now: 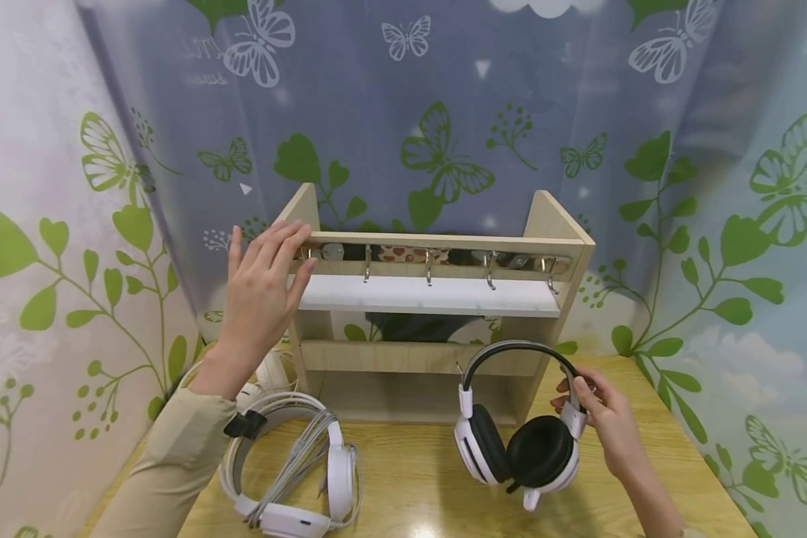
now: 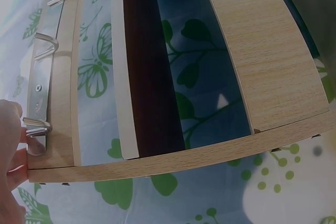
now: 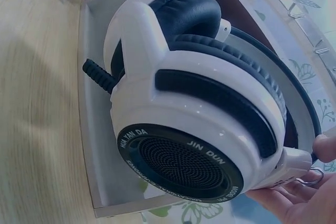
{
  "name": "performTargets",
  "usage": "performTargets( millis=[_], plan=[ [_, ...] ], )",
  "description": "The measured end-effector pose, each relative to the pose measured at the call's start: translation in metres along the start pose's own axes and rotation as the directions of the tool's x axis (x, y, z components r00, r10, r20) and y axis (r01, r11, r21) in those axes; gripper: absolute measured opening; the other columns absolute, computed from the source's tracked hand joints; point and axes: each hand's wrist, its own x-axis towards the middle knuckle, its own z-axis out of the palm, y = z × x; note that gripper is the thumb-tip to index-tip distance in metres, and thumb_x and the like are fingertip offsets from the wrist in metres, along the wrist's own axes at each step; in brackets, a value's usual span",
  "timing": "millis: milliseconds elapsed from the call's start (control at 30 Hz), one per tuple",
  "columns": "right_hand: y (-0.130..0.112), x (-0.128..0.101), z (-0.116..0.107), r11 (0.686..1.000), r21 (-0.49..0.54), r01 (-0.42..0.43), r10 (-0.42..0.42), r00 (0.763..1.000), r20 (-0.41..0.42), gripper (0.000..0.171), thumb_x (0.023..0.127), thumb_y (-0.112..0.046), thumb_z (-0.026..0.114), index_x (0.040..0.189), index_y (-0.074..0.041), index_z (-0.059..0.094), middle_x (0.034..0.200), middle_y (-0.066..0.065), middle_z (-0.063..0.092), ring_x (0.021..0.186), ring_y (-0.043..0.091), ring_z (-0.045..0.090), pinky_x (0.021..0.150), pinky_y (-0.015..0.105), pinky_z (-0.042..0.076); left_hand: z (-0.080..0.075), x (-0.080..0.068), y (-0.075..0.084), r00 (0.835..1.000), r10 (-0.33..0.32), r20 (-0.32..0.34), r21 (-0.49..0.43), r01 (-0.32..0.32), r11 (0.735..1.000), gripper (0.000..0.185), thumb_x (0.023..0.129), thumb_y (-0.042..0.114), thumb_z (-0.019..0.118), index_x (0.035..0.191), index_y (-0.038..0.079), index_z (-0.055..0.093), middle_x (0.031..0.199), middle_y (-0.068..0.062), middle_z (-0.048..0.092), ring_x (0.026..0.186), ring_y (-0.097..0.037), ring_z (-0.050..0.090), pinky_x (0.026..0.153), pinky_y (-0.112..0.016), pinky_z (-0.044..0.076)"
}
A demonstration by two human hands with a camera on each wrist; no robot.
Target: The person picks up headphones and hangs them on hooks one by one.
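Note:
A wooden rack (image 1: 558, 224) with a metal rail of hooks (image 1: 428, 267) stands at the back of the table. My left hand (image 1: 264, 280) rests with straight fingers on the rack's left top corner, by the end hook (image 2: 35, 127). My right hand (image 1: 595, 407) grips the headband of a white and black headset (image 1: 518, 441), held upright in front of the rack's lower right. The right wrist view shows its white earcup (image 3: 194, 124) and my fingers (image 3: 294, 200) under the band joint. A second white headset (image 1: 289, 471) lies flat at the front left, cable bundled across it.
The wooden tabletop (image 1: 417, 478) carries both headsets and the rack. Curtains printed with green leaves and butterflies (image 1: 444, 161) hang on all sides. A white object (image 1: 272, 370) lies behind the flat headset, beside the rack's left foot.

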Motion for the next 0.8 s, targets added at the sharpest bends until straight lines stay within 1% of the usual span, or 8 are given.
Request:
performTargets(
  millis=[67,167,367,433,667,800],
  plan=[
    [-0.002,0.000,-0.002,1.000,0.006,0.006,-0.006,1.000,-0.002,0.019,0.109,-0.017,0.047,0.110,-0.026,0.063,0.093,-0.006,0.068,0.081,0.008,0.073,0.068,0.024,0.060,0.000,0.000,0.000,1.000,-0.002,0.001,-0.001,0.002,1.000,0.044,0.107,0.035,0.051,0.141,0.009,0.058,0.144,-0.011,0.058,0.139,-0.030,0.047,0.125,-0.055,0.005],
    [-0.004,0.000,-0.004,1.000,0.015,0.016,-0.016,1.000,0.001,0.021,0.109,-0.016,0.047,0.111,-0.027,0.064,0.092,-0.007,0.068,0.081,0.008,0.073,0.067,0.024,0.060,-0.001,0.000,0.001,1.000,-0.003,0.002,0.000,0.003,1.000,0.044,0.107,0.035,0.051,0.141,0.008,0.058,0.144,-0.011,0.058,0.139,-0.030,0.047,0.125,-0.055,0.005],
    [-0.010,0.000,-0.006,0.998,0.043,0.053,-0.053,0.999,0.000,0.022,0.108,-0.014,0.047,0.113,-0.026,0.065,0.093,-0.006,0.069,0.081,0.008,0.073,0.066,0.025,0.060,-0.001,0.000,0.000,1.000,-0.004,0.004,-0.001,0.004,1.000,0.043,0.103,0.028,0.060,0.141,0.008,0.058,0.144,-0.011,0.058,0.139,-0.030,0.047,0.125,-0.055,0.005],
    [-0.012,0.001,-0.007,0.997,0.045,0.065,-0.065,0.998,-0.003,0.023,0.108,-0.014,0.047,0.114,-0.027,0.065,0.093,-0.005,0.070,0.081,0.008,0.073,0.066,0.024,0.060,-0.001,0.000,0.000,1.000,-0.004,0.006,0.000,0.004,1.000,0.043,0.103,0.028,0.060,0.141,0.007,0.058,0.144,-0.011,0.058,0.139,-0.030,0.047,0.125,-0.055,0.004],
    [-0.023,-0.001,-0.010,0.994,0.049,0.095,-0.095,0.996,0.001,0.020,0.108,-0.015,0.048,0.115,-0.023,0.065,0.094,-0.008,0.070,0.082,0.008,0.074,0.067,0.024,0.060,-0.001,0.001,0.000,1.000,-0.005,0.009,-0.001,0.005,1.000,0.043,0.103,0.028,0.060,0.141,0.007,0.058,0.144,-0.011,0.058,0.139,-0.030,0.047,0.125,-0.055,0.004],
    [-0.029,-0.001,-0.012,0.989,0.081,0.122,-0.122,0.992,0.003,0.021,0.108,-0.013,0.049,0.115,-0.022,0.066,0.094,-0.006,0.071,0.082,0.009,0.074,0.067,0.024,0.060,-0.001,0.001,0.000,1.000,-0.004,0.011,-0.002,0.005,1.000,0.043,0.103,0.028,0.060,0.141,0.007,0.058,0.144,-0.011,0.058,0.139,-0.030,0.047,0.125,-0.055,0.004]
  ],
)
